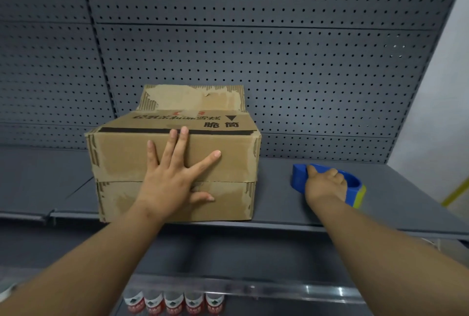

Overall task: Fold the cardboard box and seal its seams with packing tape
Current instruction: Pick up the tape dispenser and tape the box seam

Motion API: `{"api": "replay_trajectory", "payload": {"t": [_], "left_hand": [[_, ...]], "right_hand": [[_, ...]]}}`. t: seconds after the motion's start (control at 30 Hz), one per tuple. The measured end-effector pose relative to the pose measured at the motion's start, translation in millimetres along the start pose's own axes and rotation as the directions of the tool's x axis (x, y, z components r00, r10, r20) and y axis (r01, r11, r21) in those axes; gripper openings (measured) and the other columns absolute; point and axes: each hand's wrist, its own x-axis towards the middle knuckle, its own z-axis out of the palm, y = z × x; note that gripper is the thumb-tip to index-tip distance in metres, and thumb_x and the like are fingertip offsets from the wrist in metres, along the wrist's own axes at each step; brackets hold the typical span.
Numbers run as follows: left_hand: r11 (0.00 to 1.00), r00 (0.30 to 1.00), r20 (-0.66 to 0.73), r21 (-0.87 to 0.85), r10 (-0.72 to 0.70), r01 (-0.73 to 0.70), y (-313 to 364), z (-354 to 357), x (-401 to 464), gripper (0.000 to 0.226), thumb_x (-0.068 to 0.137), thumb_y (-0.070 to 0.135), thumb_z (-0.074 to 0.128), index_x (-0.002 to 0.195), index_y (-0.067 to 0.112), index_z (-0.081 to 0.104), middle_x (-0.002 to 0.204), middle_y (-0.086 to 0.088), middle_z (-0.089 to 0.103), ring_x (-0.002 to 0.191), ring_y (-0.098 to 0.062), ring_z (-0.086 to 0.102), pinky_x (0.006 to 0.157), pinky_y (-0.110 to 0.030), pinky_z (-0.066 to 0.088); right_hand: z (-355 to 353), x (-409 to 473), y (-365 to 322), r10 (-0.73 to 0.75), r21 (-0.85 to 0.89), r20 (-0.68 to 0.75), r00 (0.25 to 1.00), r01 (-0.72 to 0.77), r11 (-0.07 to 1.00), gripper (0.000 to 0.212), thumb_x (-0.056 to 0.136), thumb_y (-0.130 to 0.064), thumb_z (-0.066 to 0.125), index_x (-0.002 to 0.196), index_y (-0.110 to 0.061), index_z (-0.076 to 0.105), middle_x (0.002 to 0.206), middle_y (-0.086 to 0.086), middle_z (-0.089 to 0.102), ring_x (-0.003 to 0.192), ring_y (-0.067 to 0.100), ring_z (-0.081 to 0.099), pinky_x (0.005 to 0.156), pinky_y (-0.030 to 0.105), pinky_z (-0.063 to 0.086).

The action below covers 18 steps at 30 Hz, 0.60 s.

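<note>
The box looks folded, left hand flat on its unsealed seam, right hand gripping the tape dispenser, so taping remains.

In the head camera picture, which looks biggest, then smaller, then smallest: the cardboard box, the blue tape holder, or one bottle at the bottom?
1. Cardboard box, by far the biggest.
2. Blue tape holder, partly covered by the right hand.
3. One bottle, though only its top shows, so this is unsure.

Cardboard box top: "脆筒" (rest blurred).
</note>
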Motion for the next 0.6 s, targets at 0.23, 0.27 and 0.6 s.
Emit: {"api": "replay_trajectory", "payload": {"t": [0.23, 0.27, 0.6], "left_hand": [[0.998, 0.998, -0.029, 0.038, -0.057, 0.058, 4, 2, -7, 0.090, 0.063, 0.084, 0.021, 0.142, 0.049, -0.003, 0.150, -0.022, -0.027, 0.138, -0.038, -0.026, 0.100, -0.069, 0.004], [0.997, 0.997, -0.024, 0.041, -0.069, 0.070, 4, 1, -7, 0.089, 0.062, 0.083, 0.018, 0.142, 0.050, -0.002, 0.151, -0.023, -0.024, 0.138, -0.038, -0.025, 0.097, -0.072, 0.003], [0.996, 0.995, 0.039, -0.002, -0.089, 0.089, -6, -12, -4, 0.091, 0.060, 0.079, 0.040, 0.141, 0.047, 0.011, 0.152, -0.018, 0.004, 0.139, -0.034, 0.006, 0.103, -0.066, 0.016]], "right_hand": [[-20, -12, -9, -0.002, 0.324, -0.158, 0.987, 0.054, 0.944, 0.061, 0.097, -0.029, 0.047, 0.150, -0.027, 0.016, 0.129, 0.025, 0.043, 0.120, 0.038, 0.042, 0.101, 0.043, 0.035], [-30, -16, -12, 0.004, 0.386, -0.207, 0.978, 0.078, 0.919, 0.061, 0.097, -0.032, 0.047, 0.149, -0.028, 0.017, 0.126, 0.025, 0.044, 0.117, 0.038, 0.043, 0.099, 0.043, 0.035], [-134, -92, -58, -0.044, 0.521, -0.598, 0.800, 0.430, 0.738, 0.063, 0.092, -0.033, 0.054, 0.147, -0.035, 0.023, 0.122, 0.014, 0.045, 0.115, 0.030, 0.042, 0.098, 0.040, 0.035]]}}
